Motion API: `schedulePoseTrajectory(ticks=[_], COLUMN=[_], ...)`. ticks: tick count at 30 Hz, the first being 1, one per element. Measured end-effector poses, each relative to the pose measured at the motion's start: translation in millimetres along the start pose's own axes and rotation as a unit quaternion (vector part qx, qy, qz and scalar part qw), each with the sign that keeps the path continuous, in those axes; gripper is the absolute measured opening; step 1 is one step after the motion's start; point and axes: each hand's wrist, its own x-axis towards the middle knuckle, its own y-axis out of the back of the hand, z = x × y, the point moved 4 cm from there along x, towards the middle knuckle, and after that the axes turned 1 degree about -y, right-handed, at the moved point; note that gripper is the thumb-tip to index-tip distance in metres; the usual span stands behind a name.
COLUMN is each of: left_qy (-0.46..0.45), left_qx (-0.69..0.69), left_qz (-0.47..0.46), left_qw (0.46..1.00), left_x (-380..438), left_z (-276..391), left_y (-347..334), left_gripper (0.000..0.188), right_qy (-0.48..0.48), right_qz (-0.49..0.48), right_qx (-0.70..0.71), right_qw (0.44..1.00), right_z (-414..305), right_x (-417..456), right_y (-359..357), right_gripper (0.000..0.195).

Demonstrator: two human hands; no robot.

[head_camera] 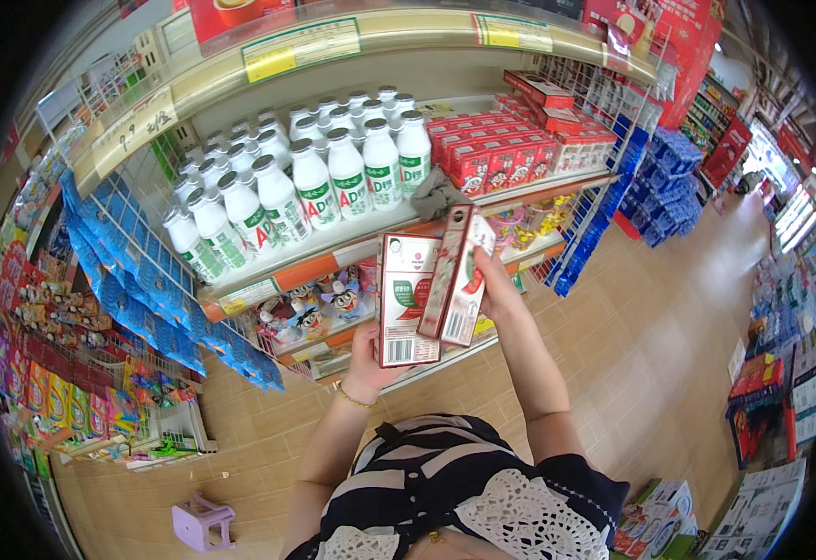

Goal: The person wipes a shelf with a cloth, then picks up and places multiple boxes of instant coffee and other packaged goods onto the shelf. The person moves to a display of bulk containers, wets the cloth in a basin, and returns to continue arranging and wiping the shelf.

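Observation:
My left hand [366, 358] grips a white carton with dark red edges [399, 315] from below. A barcode and green and red leaf shapes show on its face. In my right hand [497, 285] is a similar carton [453, 280], tilted and overlapping the right side of the first one. Both are held in front of the shelf edge. Behind them, a crumpled grey cloth [438, 196] lies at the front of the shelf, beside rows of white plastic drink bottles [341, 175] with dark caps and green labels. Red drink cartons [495, 150] are stacked to their right.
Blue packets [121, 259] hang on the wire rack at left, with more blue packets [593, 203] at right. Character-shaped packages [341, 301] fill the lower shelf. A small purple plastic stool [203, 521] is on the tiled floor [632, 350]. Blue-wrapped packs [667, 182] are stacked beyond.

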Motion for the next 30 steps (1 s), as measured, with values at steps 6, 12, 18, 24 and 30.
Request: schedulePoseTrajectory(ticks=[6, 12, 18, 24, 30], left_qy=[-0.010, -0.032, -0.158, -0.303, -0.294], left_qx=[0.009, 0.247, 0.403, 0.827, 0.830], left_qz=[-0.078, -0.011, 0.090, 0.177, 0.070], left_qw=[0.997, 0.969, 0.897, 0.439, 0.470], left_x=[1, 20, 24, 25, 23], left_z=[-5, -30, -36, -19, -23], left_y=[-16, -9, -6, -56, -90], left_gripper=[0.066, 0.076, 0.081, 0.116, 0.110], right_qy=[0.006, 0.173, 0.331, 0.235, 0.180], right_qz=[-0.014, 0.023, 0.030, -0.072, -0.006], right_qx=[0.103, -0.153, -0.415, -0.411, -0.132], right_qw=[0.995, 0.973, 0.847, 0.878, 0.975], right_z=[-8, 41, -29, -27, -21], right_x=[6, 12, -45, -62, -32], right_y=[26, 49, -16, -29, 2], right_gripper=[0.041, 0.045, 0.038, 0.071, 0.049])
